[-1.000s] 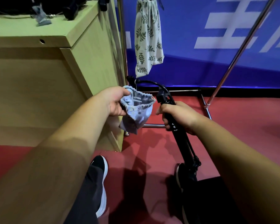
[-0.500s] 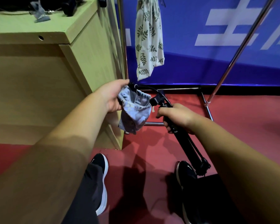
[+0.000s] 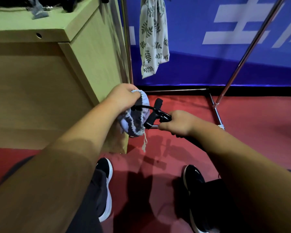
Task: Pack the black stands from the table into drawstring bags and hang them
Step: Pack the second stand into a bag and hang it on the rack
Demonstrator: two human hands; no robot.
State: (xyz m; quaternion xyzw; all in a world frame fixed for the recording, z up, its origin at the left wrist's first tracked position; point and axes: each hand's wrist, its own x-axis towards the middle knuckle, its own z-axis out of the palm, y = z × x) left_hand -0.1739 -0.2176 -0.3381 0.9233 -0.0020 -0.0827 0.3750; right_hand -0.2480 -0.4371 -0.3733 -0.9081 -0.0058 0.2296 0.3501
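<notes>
Since the earlier frame the bag's mouth is turning to face the stand, and the stand's head is arriving at the rim rather than sitting beside it. I am standing at the corner of the table (image 3: 94,52), with the rack (image 3: 252,42) just behind it and one leaf bag (image 3: 154,39) already hanging there, so I judge this to be the loading step for another bag. I am pinching the rim of the blue bag (image 3: 127,126) in my left hand (image 3: 124,96), fingers curled over the gathered edge and holding the mouth open low in front of the table's corner. My right hand (image 3: 178,123) is clenching round the stand (image 3: 164,117), whose clamp head is sitting at the mouth while a thin curved arm is reaching over the rim; the shaft is hiding under my hand and forearm. To do this well, I am thinking the head should go in narrow end first, because those clamp pads are likely to be catching on the puckered hem. I am also planning to pull the rim wider and tip the bag up, so the weight drops to the bottom. The loose cord (image 3: 144,142) is dangling below, and I am keeping it outside the mouth.
</notes>
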